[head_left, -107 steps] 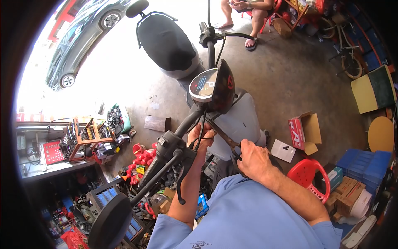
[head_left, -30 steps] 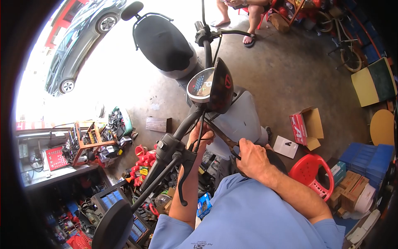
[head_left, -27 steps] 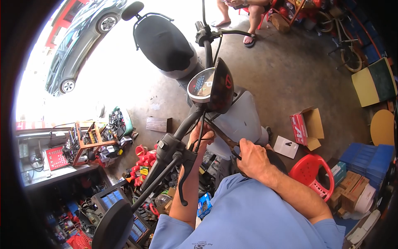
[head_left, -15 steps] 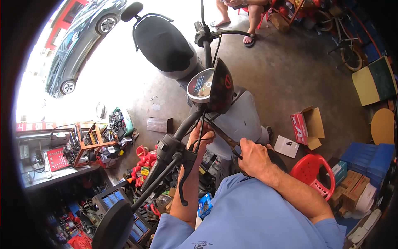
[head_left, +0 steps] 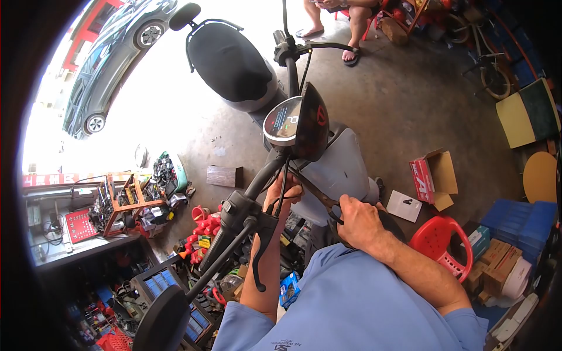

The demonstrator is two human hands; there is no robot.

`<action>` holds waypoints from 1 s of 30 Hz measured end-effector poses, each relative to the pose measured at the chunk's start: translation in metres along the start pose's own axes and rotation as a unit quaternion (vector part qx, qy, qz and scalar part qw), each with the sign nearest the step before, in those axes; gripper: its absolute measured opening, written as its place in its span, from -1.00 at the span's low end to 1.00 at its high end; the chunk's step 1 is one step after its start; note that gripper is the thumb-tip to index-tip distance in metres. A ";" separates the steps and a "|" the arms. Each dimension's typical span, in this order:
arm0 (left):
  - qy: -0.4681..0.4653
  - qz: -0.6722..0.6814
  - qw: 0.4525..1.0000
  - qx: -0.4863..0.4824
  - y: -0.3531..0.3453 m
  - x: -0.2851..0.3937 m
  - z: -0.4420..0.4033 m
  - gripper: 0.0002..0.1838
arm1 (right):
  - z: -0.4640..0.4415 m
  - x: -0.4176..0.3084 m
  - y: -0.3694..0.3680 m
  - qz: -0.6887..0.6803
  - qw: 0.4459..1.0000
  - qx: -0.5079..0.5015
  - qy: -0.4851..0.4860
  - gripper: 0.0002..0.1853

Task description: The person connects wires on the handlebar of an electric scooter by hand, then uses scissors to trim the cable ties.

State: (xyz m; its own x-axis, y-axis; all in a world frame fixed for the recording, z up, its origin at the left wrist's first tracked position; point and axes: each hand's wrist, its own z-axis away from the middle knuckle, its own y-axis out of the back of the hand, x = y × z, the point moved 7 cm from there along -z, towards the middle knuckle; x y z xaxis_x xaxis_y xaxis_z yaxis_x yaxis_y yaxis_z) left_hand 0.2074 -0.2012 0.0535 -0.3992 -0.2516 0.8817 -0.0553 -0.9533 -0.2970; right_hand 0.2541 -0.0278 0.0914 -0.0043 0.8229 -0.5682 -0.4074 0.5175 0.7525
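An electric scooter with a lit round dashboard (head_left: 284, 121) stands in front of me, its handlebar (head_left: 266, 178) crossing my view. Beneath the bar, beside the black cables (head_left: 283, 193), my left hand (head_left: 288, 188) is closed with fingers bent together. What it pinches is hidden behind the cables. My right hand (head_left: 362, 223) is closed round the dark handle of a long, narrow scissor-like tool (head_left: 319, 195). The tool slants up and left along the grey front panel (head_left: 339, 167) toward my left hand; its tip is hard to see. A brake lever (head_left: 263, 257) hangs over my left forearm.
A mirror (head_left: 161, 319) juts out at lower left. A red plastic chair (head_left: 436, 245), an open carton (head_left: 439, 175) and a white box (head_left: 404, 206) are at right. Red parts (head_left: 205, 228) litter the floor at left. A seated person's legs (head_left: 357, 29) show at the top.
Almost nothing differs. Both hands and the tool keep their places by the scooter's front, and the view has shifted very slightly.
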 end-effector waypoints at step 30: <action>0.002 0.054 0.998 -0.042 0.003 -0.006 -0.005 -0.82 | -0.002 0.006 0.000 0.023 1.000 -0.016 0.015 -0.67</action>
State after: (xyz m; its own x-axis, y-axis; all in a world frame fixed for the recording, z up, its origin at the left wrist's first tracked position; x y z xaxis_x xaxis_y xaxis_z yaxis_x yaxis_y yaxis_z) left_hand 0.2049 -0.2022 0.0454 -0.4100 -0.3518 0.8415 -0.0873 -0.9032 -0.4201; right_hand 0.2524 -0.0230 0.0876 -0.0501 0.8381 -0.5433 -0.4352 0.4713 0.7671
